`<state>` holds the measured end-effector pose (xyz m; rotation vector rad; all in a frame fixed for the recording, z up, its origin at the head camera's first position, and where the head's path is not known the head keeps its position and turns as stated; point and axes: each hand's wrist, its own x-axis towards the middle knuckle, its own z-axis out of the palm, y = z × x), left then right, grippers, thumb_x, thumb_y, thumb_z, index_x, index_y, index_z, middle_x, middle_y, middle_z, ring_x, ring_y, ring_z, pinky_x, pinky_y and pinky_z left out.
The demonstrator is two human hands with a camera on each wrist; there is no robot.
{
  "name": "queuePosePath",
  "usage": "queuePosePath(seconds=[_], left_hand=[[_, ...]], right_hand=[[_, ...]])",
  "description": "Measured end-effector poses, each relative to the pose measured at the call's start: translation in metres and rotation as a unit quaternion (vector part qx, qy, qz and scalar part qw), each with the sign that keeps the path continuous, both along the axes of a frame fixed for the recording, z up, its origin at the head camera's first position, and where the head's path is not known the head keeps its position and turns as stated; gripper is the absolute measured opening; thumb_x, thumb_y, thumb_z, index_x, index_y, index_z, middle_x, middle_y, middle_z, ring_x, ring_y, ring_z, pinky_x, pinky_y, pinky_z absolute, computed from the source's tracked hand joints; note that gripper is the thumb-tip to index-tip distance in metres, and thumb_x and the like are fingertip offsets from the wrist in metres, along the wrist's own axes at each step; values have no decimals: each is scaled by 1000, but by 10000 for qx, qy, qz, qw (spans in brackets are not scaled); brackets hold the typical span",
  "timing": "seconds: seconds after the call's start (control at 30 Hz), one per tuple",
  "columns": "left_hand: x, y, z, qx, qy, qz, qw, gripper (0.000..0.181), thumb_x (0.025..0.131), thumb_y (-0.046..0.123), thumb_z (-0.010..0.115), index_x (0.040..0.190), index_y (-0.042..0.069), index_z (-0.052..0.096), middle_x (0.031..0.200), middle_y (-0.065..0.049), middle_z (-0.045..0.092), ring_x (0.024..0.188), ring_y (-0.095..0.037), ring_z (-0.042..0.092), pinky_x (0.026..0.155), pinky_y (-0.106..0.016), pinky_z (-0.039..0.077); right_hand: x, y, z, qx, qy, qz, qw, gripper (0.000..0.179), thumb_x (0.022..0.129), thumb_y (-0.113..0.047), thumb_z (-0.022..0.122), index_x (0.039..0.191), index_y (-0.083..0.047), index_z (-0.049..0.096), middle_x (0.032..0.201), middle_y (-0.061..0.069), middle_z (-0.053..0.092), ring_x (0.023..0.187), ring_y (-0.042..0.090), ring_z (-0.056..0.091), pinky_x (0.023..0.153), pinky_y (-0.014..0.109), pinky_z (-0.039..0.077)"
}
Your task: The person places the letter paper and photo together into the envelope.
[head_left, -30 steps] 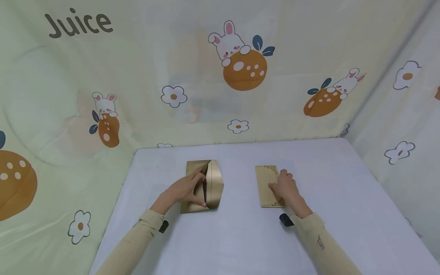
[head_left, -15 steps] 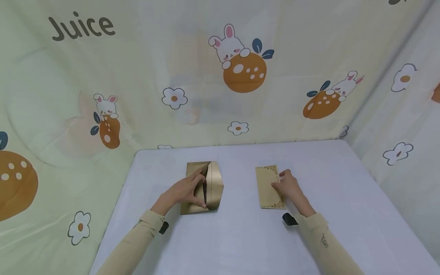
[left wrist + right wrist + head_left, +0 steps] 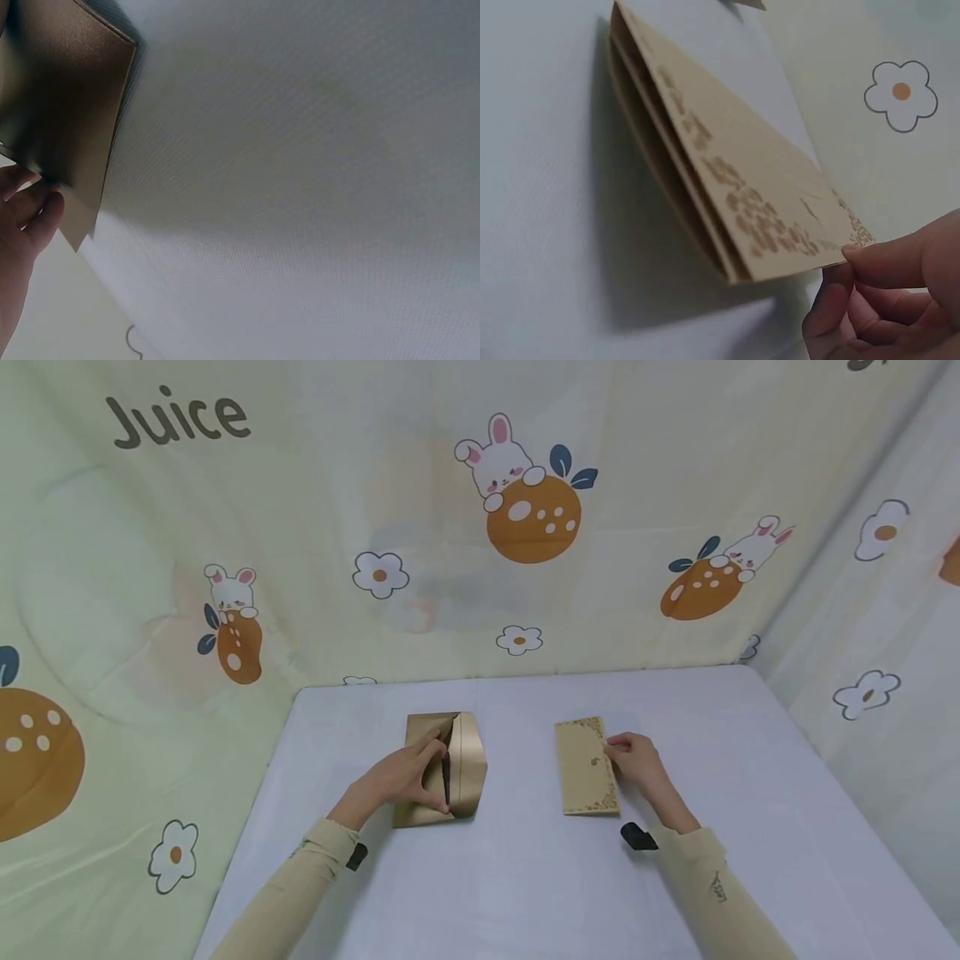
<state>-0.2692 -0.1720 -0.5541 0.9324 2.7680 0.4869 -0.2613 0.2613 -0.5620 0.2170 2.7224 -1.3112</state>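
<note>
A gold envelope (image 3: 470, 768) lies on the left of the table, its flap turned out to the right and its mouth gaping. My left hand (image 3: 397, 777) holds it at the mouth, thumb and fingers spread apart along the gap. In the left wrist view, fingertips (image 3: 49, 214) meet the envelope's (image 3: 82, 112) edge. Further right, a folded cream card (image 3: 585, 768) with brown floral corners is tilted, its right edge raised. My right hand (image 3: 637, 760) pinches that edge between thumb and fingers. The right wrist view shows the card's (image 3: 735, 150) layers fanned slightly apart.
A white cloth covers the table (image 3: 495, 885). Behind it hangs a printed curtain (image 3: 622, 602) with rabbits, oranges and flowers, and another printed curtain (image 3: 862, 760) runs down the right side. White tabletop lies between envelope and card.
My right hand has shifted from lying over the card to pinching its right edge, which has lifted; the card has tilted slightly. The left hand and envelope stay put.
</note>
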Motion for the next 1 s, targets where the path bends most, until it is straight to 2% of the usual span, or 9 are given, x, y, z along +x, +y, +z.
queuePosePath(seconds=[0.13, 0.3, 0.57, 0.67, 1.0], left_hand=[[0, -1, 0, 2, -67, 25, 10000, 89, 65, 71, 81, 127, 21, 42, 165, -21, 21, 95, -27, 61, 86, -43, 53], [0, -1, 0, -12, -142, 37, 9999, 90, 65, 72, 80, 128, 21, 41, 166, -20, 20, 98, -28, 62, 87, -43, 53], [1, 0, 2, -15, -113, 21, 9999, 92, 65, 72, 80, 129, 20, 41, 166, -20, 21, 92, -26, 60, 85, -43, 53], [0, 0, 1, -49, -78, 31, 10000, 93, 64, 74, 79, 130, 21, 41, 166, -19, 21, 89, -25, 60, 86, -43, 53], [0, -1, 0, -9, -185, 103, 9998, 92, 65, 73, 80, 129, 22, 39, 167, -16, 19, 92, -25, 61, 79, -40, 53]], right_hand=[[0, -5, 7, -424, 45, -10, 9991, 36, 102, -15, 56, 125, 11, 59, 111, 27, 68, 87, 20, 65, 69, 23, 49], [-2, -7, 12, -845, 63, -25, 9964, 36, 103, -16, 56, 128, 10, 57, 111, 24, 69, 78, 6, 59, 71, 26, 53], [-5, -21, 14, -1163, 111, -113, 9931, 35, 102, -14, 57, 127, 11, 57, 108, 23, 69, 76, 5, 60, 71, 26, 55], [-6, -31, 12, -1320, 55, -183, 9911, 34, 102, -13, 57, 127, 10, 57, 105, 20, 70, 76, 4, 60, 71, 25, 55], [-11, -70, 9, -1616, 142, -204, 9865, 30, 101, -10, 58, 123, 10, 60, 104, 22, 71, 74, 6, 59, 70, 23, 53]])
